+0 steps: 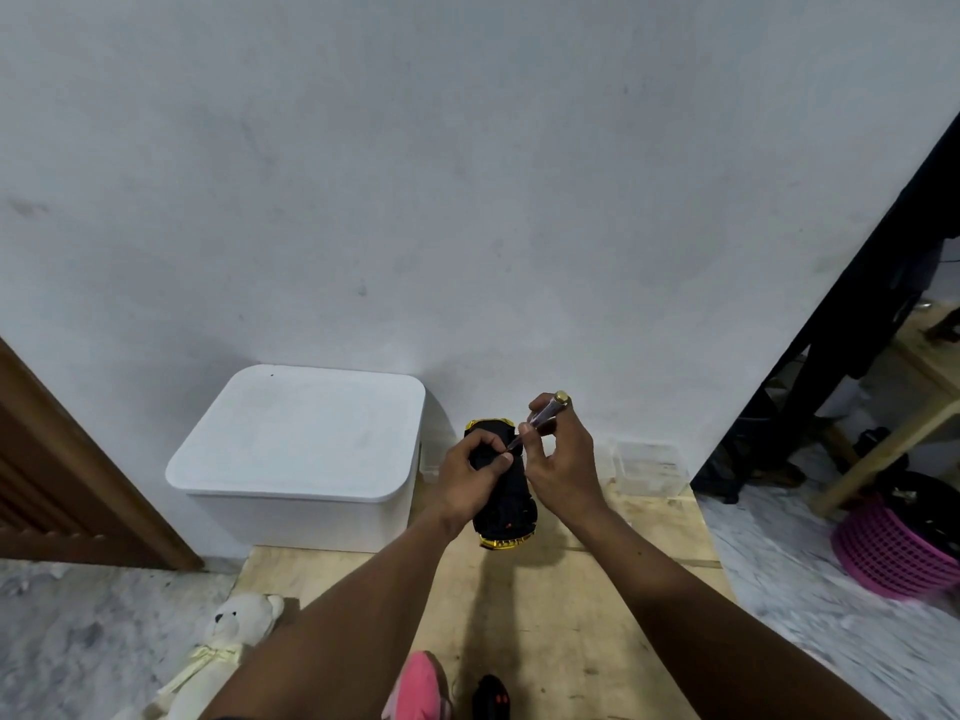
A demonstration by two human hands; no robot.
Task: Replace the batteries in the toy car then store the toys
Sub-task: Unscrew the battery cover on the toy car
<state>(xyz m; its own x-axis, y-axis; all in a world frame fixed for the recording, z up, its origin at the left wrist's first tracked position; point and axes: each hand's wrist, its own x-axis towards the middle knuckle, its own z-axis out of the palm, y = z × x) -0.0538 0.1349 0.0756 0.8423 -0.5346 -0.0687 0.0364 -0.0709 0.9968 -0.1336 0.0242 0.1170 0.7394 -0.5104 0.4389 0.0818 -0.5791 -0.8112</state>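
Yellow-black car (503, 485) upside down, gripped in left hand (470, 478), long axis away from body. Right hand (558, 457) pinches screwdriver (537, 419), tip angled down-left onto underside.

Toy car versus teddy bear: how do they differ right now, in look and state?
The toy car is black with yellow ends; the teddy bear is cream-white and plush. The toy car is gripped by the left hand while the right hand holds a screwdriver to it; the teddy bear lies untouched on the floor, lower left. Shared: both are outside the white box, whose lid is on.
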